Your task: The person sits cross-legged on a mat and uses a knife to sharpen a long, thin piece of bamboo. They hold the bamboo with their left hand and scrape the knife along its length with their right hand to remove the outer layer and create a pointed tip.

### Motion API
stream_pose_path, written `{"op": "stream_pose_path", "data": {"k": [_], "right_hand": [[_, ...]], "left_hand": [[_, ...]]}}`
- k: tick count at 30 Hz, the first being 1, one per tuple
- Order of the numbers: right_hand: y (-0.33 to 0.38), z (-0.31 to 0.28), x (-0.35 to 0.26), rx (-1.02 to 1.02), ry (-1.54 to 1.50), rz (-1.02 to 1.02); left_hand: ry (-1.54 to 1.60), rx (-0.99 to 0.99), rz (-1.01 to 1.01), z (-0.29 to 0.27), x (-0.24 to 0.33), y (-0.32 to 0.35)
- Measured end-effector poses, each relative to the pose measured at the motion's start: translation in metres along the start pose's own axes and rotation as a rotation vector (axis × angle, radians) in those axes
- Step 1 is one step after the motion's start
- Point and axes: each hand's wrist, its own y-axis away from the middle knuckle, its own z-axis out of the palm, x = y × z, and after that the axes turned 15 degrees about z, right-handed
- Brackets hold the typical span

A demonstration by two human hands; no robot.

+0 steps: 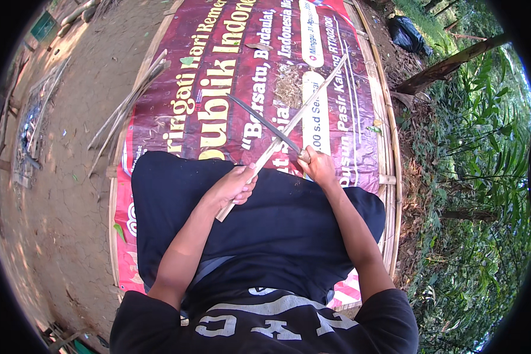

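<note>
My left hand [235, 186] is closed around the lower part of a long, pale split-bamboo strip [320, 93]. The strip slants up and away to the right, its short butt end sticking out below my fist over my dark-clothed lap. In my right hand [320, 167] is the handle of a long knife [264, 123], its narrow dark blade pointing up to the left. Blade and strip cross just ahead of my hands; whether the edge bites into the bamboo I cannot tell.
I sit on a bamboo-framed platform [391, 153] covered by a red printed banner [354, 112]. Pale shavings [289, 88] lie on it. Several thin sticks [127, 103] overhang its left edge. Bare earth lies left; a black bag [408, 35], a slanting log [448, 66] and green plants [484, 147] are right.
</note>
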Motion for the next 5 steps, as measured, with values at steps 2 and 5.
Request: {"op": "stream_pose_path", "data": {"k": [2,5], "right_hand": [[0.011,0.003,-0.008,0.004,-0.018,0.016],[0.022,-0.001,-0.028,-0.072,-0.097,-0.073]], "left_hand": [[0.005,-0.001,-0.006,-0.004,0.002,-0.001],[0.038,-0.011,-0.019,-0.006,-0.002,0.004]]}}
